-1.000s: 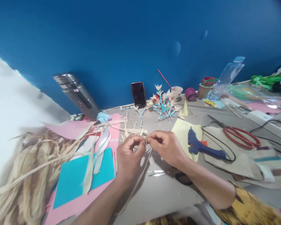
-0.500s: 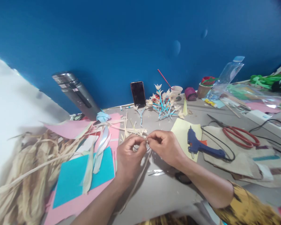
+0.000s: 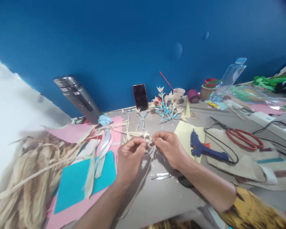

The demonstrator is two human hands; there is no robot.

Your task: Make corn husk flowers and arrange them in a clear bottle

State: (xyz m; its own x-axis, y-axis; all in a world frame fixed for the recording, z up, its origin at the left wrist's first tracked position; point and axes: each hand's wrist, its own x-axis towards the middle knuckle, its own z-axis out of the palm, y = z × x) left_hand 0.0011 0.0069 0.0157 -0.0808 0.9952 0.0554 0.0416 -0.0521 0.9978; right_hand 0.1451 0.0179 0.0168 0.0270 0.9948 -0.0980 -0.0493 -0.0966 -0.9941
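Observation:
My left hand [image 3: 131, 156] pinches a small pale husk flower [image 3: 146, 136] between thumb and forefinger at the middle of the table. Close to it on the right, my right hand [image 3: 168, 147] has its fingertips pinched together at the same piece. A long, thin strip of dried husk [image 3: 140, 186] trails from the fingertips down toward the table's near edge. Below the hands lie small scissors [image 3: 160, 176], their dark handles partly under my right forearm. Behind the hands are a branch of husk flowers with blue-wrapped stems [image 3: 167, 106] and a smaller twisted stem [image 3: 143, 120].
Dried husks [image 3: 26, 178] and a blue sheet [image 3: 72, 184] on pink paper lie at left, below a leaning metal flask [image 3: 78, 98]. A phone [image 3: 140, 96] leans on the wall. At right are a blue glue gun [image 3: 202, 148], red-handled scissors [image 3: 243, 138] and a clear bottle [image 3: 230, 78].
My hands have drawn slightly apart, and the pale flower now shows above my left fingertips. The left hand has shifted a little left. Things on the table have stayed put.

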